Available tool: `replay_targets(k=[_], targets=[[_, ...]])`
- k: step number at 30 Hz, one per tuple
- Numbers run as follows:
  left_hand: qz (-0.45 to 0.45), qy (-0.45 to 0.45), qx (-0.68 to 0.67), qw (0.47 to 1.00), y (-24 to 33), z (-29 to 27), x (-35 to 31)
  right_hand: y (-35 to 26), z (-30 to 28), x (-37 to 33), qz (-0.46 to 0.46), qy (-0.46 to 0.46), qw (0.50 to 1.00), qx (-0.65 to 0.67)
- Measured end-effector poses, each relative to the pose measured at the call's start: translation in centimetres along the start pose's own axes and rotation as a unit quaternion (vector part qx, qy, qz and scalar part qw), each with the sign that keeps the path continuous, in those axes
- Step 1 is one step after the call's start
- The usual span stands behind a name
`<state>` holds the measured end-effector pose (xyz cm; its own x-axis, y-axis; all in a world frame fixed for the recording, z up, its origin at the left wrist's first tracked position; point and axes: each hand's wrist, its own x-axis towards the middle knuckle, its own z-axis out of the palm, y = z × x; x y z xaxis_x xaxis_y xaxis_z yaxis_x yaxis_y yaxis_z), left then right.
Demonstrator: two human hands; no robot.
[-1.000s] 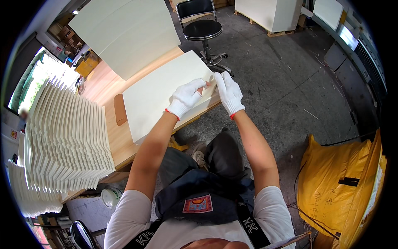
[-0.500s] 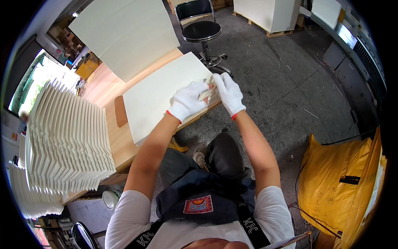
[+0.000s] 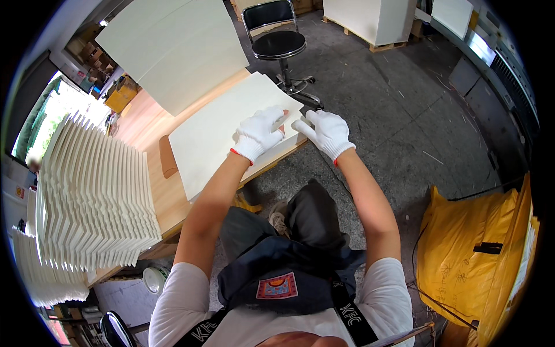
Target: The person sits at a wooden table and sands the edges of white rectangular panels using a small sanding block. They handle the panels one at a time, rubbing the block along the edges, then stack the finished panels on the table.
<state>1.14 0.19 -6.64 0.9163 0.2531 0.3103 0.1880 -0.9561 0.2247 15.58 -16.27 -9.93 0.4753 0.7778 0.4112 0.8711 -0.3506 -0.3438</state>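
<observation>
A stack of large cream-white sheets lies at an angle on the wooden table. My left hand rests on it near the right end, in a white knitted glove with bare thumb and index fingertips; those two are spread apart. Just off the near right corner is my right hand, gloved too, its thumb reaching toward the sheets' edge and apart from the bent fingers. Nothing shows in its grasp. The undersides of both hands are hidden.
A tall fanned pile of folded white sheets stands at the left. Behind the stack rises a large pale board. A brown piece lies on the wooden tabletop. Beyond are a black stool and, at right, a yellow cover.
My hands have moved apart: the right shifted right and toward me, the left slightly left. The bent-up sheet corner between them has been let go.
</observation>
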Motion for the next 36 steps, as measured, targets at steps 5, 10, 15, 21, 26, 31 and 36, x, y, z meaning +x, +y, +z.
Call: replay_targets(k=[5, 10, 15, 21, 26, 31, 36], targets=[[-0.005, 0.002, 0.000, 1.000, -1.1, 1.0, 0.5, 0.0, -0.7, 1.7, -0.088, 0.028, 0.993, -0.073], [-0.063, -0.058, -0.064, 0.994, 0.3, -0.7, 0.3, -1.6, -0.8, 2.6, 0.031, -0.039, 0.995, 0.090], [-0.053, -0.062, -0.207, 0.975, -1.0, -0.4, -0.2, -2.6, 0.4, 1.9, 0.179, -0.036, 0.942, 0.283], [-0.054, -0.065, -0.193, 0.978, -0.4, -0.4, -0.3, -2.9, 1.2, 1.3, 0.174, 0.023, 0.946, 0.273], [-0.068, -0.077, -0.208, 0.973, -0.5, -0.6, -0.2, -2.9, 1.3, 0.9, 0.125, 0.050, 0.959, 0.250], [-0.062, -0.043, -0.222, 0.972, -0.9, 0.0, -0.4, -2.5, 1.9, 1.1, 0.116, 0.004, 0.977, 0.177], [-0.061, -0.079, -0.180, 0.979, 0.6, -1.0, -0.3, -1.6, 3.0, 0.7, 0.026, 0.065, 0.992, 0.108]])
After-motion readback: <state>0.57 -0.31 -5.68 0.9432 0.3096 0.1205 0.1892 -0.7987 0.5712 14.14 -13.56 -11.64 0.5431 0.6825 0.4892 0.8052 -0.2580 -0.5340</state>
